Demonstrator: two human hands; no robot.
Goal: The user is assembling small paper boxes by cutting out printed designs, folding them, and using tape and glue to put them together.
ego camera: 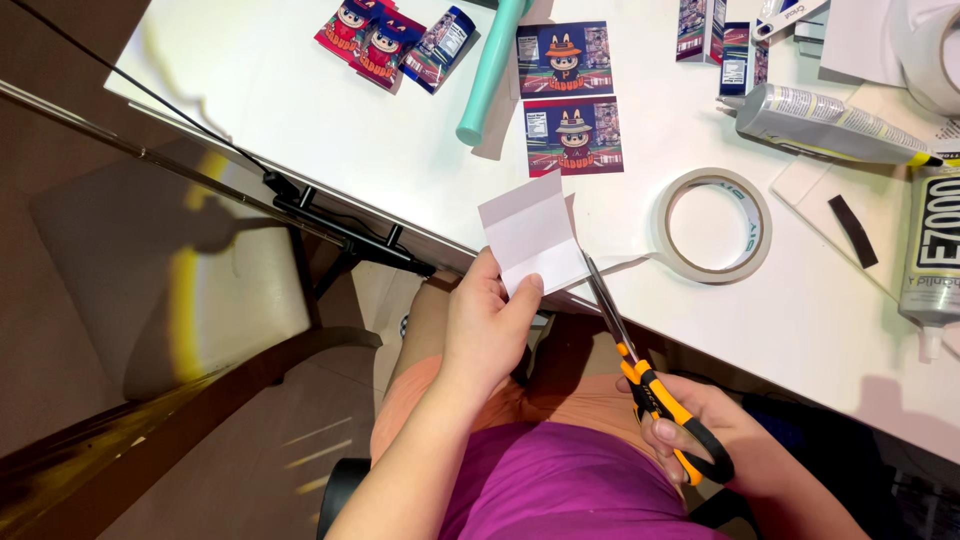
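Over lap, hands (490, 325) gripping paper (530, 235), scissors (650, 385).

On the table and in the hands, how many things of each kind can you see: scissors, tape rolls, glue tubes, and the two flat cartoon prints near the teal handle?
Scissors: 1, in the right hand
Tape roll: 1
Glue tubes: 2, one grey, one at the right edge
Flat cartoon prints: 2, upper, lower
Total: 6
The left hand holds white paper.

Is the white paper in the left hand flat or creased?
Creased. The white paper shows fold lines across it, splitting it into bands. The left hand pinches its lower edge while the scissors in the right hand meet its right side.
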